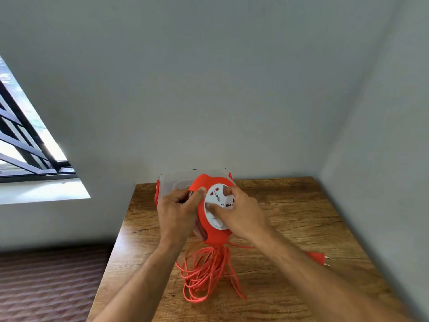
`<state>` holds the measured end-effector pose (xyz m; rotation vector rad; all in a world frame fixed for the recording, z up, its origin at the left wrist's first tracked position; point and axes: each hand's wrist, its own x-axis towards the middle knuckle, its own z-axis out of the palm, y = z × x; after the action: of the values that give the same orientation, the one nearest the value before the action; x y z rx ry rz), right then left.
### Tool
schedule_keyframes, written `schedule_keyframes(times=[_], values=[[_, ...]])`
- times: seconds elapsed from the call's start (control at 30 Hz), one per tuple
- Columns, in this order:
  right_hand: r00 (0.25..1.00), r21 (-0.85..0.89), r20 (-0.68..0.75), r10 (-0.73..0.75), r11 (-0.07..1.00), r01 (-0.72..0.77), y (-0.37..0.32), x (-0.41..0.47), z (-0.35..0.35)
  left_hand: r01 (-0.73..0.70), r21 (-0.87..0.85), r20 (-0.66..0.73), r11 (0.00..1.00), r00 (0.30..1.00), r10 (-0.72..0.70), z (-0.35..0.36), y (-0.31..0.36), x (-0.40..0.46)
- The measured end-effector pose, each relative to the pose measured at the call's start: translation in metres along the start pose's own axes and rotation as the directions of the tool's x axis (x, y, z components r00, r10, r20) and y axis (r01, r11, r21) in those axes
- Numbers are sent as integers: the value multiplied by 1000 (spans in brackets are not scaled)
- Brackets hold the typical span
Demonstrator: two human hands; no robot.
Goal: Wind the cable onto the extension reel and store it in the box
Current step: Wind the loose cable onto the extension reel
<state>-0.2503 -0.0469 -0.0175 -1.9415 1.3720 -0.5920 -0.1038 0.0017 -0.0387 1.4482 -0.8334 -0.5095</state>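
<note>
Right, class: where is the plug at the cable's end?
In the head view the plug lies on the wooden table, right of the loose cable, just beyond the right forearm.

The extension reel (210, 212) is held above the worktop (290, 219), which stands in the corner of two walls. Behind the reel, against the back wall, sits the box (173, 182). The left hand (177, 211) is on the reel's left side, the right hand (241, 212) on its face. Below the reel the cable (206, 273) hangs in loops onto the worktop; its plug (318, 257) lies to the reel's right. A window (25, 140) lies far left of the reel.
</note>
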Motion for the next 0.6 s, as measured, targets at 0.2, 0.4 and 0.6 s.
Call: schedule_keyframes(times=[0.2,0.4,0.6], values=[[685,-556,-31,-727,582,593,17,-1,-27,73,-96,104,993,993,-62,-4,9,12],[517,-604,282,-808,269,750,19,13,-48,17,0,229,1000,973,-17,-14,23,22],[422,-584,503,-754,63,809,21,15,-60,72,129,320,989,941,-111,-29,29,31]])
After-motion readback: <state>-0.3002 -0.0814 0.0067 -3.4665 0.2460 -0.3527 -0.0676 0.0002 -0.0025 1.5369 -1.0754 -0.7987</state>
